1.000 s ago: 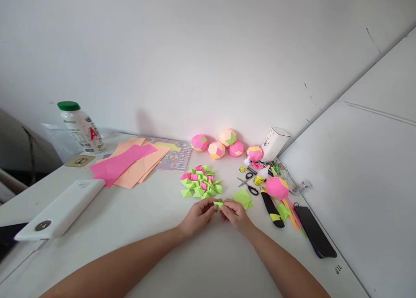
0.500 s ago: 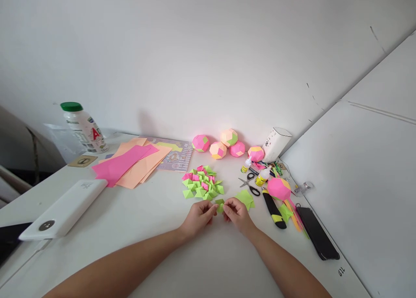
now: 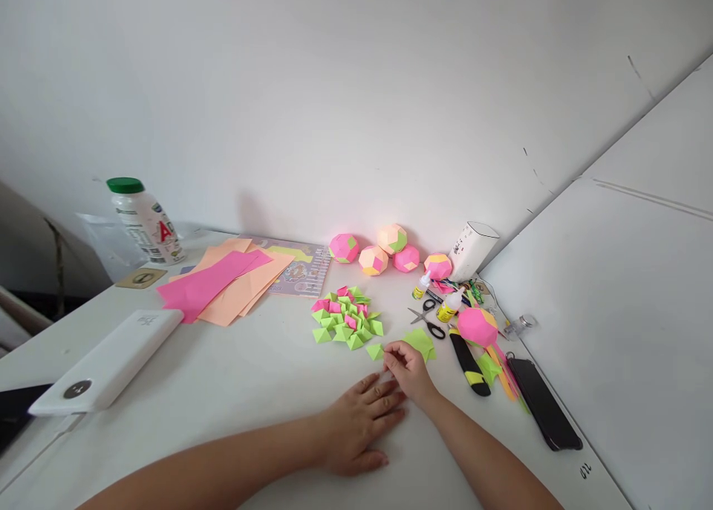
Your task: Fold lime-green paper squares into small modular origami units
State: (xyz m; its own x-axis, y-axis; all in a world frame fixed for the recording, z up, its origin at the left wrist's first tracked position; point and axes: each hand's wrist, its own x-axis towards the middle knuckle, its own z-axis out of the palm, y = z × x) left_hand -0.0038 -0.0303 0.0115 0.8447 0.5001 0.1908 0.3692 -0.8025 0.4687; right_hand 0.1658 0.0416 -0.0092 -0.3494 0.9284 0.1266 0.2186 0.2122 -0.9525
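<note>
My left hand (image 3: 359, 425) lies flat on the white table, palm down with its fingers spread, holding nothing. Just above it, my right hand (image 3: 409, 367) pinches the right corner of a small folded green paper piece (image 3: 375, 352). Beyond that piece sits a pile of folded paper pieces (image 3: 348, 318), mostly green with several pink ones. A few flat green paper squares (image 3: 420, 342) lie beside my right hand, partly covered by it.
Scissors (image 3: 428, 319), glue bottles (image 3: 448, 306) and a black-and-yellow utility knife (image 3: 469, 361) lie to the right, near a black phone (image 3: 543, 402). Paper balls (image 3: 373, 260) line the wall. At left are paper sheets (image 3: 223, 280), a white power bank (image 3: 108, 361) and a bottle (image 3: 145, 224).
My left hand has let go of the green paper piece and moved down toward me, flattening on the table. My right hand stays at the piece's right corner.
</note>
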